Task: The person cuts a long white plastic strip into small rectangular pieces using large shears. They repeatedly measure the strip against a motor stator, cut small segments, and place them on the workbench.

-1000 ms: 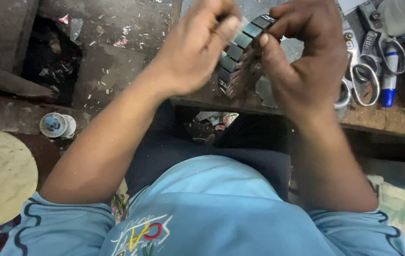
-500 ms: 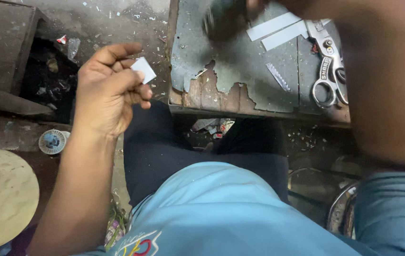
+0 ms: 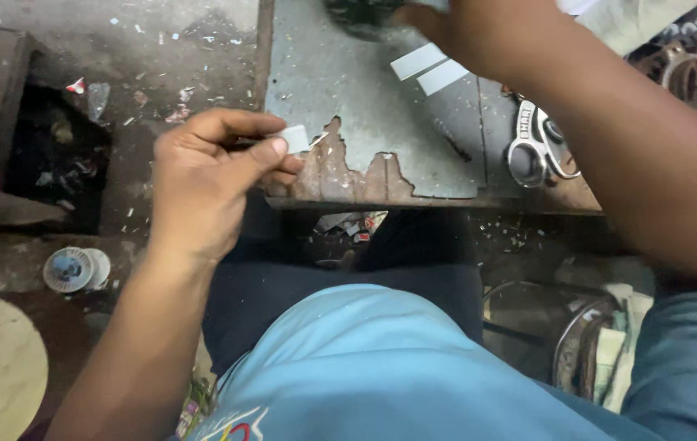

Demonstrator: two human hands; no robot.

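Much of the scene escapes the head camera: the right hand (image 3: 454, 28) reaches to the far end of the worn workbench (image 3: 340, 90) and is cut off by the top edge of the frame, its fingers out of sight against a dark, blurred object (image 3: 356, 16) that cannot be identified, so whether that hand grips anything cannot be told. The forearm crosses the bench and partly covers a pair of metal scissors (image 3: 532, 151), of which only the handles and part of the blades show. Nearer the body, the left hand (image 3: 209, 175) hovers at the bench's chipped near-left corner, thumb and forefinger pinched on a small white rectangular piece (image 3: 297, 138); the piece pokes out past the fingertips to the hand's right, just above the flaking edge of the surface, and part of it is hidden under the thumb. Two pale strips (image 3: 430, 69) lie side by side on the bench, well apart from the pinched piece and close beneath the right wrist. A small spool (image 3: 75, 269) rests on the littered floor beside the left forearm, and a round metal stool (image 3: 577, 343) is half hidden beneath the right sleeve.
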